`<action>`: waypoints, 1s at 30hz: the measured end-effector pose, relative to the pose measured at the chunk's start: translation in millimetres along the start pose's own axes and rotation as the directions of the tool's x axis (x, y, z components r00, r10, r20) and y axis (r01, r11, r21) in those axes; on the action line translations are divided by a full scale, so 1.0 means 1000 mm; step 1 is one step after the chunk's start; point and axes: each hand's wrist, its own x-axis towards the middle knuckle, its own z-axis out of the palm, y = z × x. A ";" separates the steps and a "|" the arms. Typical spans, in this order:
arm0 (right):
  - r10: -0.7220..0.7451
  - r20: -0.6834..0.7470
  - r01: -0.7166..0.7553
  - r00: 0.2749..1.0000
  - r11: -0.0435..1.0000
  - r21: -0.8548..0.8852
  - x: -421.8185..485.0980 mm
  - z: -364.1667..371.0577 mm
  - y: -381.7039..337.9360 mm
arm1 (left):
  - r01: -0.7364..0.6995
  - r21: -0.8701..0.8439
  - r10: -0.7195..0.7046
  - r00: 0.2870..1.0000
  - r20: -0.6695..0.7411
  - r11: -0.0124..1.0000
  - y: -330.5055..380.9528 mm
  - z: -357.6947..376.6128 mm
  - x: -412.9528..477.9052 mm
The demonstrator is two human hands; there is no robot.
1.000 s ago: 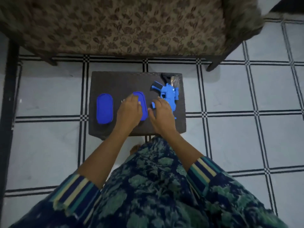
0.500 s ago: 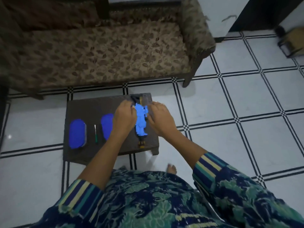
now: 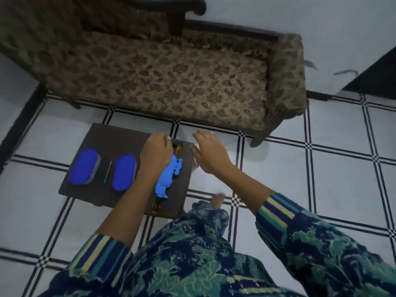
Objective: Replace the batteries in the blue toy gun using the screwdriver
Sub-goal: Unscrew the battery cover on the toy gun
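The blue toy gun lies lengthwise on the right part of a small dark table. My left hand covers the gun's far end with its fingers curled over it. My right hand hovers just past the table's right edge, fingers relaxed and holding nothing. A thin screwdriver with a green handle lies between two blue oval pieces on the table's left half. Small dark-and-yellow items show at the gun's far end and near end; what they are is unclear.
A patterned sofa stands close behind the table. White floor tiles with black lines surround it. My foot and patterned clothing sit below the table's near right corner.
My right hand has come off the gun and moved right, past the table's edge. My left hand stays on the gun. The camera has tilted up, showing more of the sofa.
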 end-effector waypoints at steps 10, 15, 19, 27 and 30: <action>-0.348 0.243 0.374 0.905 0.925 -0.072 0.180 -0.047 0.051 | 0.260 -0.037 -0.262 0.948 -0.179 0.965 0.041 0.029 0.126; -0.491 0.324 0.533 0.808 0.845 -0.048 0.262 -0.069 0.052 | 0.396 -0.125 -0.416 0.856 -0.307 0.909 0.053 0.018 0.169; -0.633 0.412 0.691 0.655 0.723 0.012 0.320 -0.072 0.043 | 0.555 -0.158 -0.570 0.730 -0.378 0.816 0.051 0.019 0.198; -0.847 0.465 0.891 0.256 0.394 0.227 0.419 -0.055 0.013 | 0.759 -0.356 -0.791 0.324 -0.518 0.545 0.063 0.021 0.240; -0.857 0.498 0.898 0.132 0.316 0.307 0.430 -0.046 -0.006 | 0.789 -0.414 -0.820 0.187 -0.541 0.454 0.070 0.012 0.239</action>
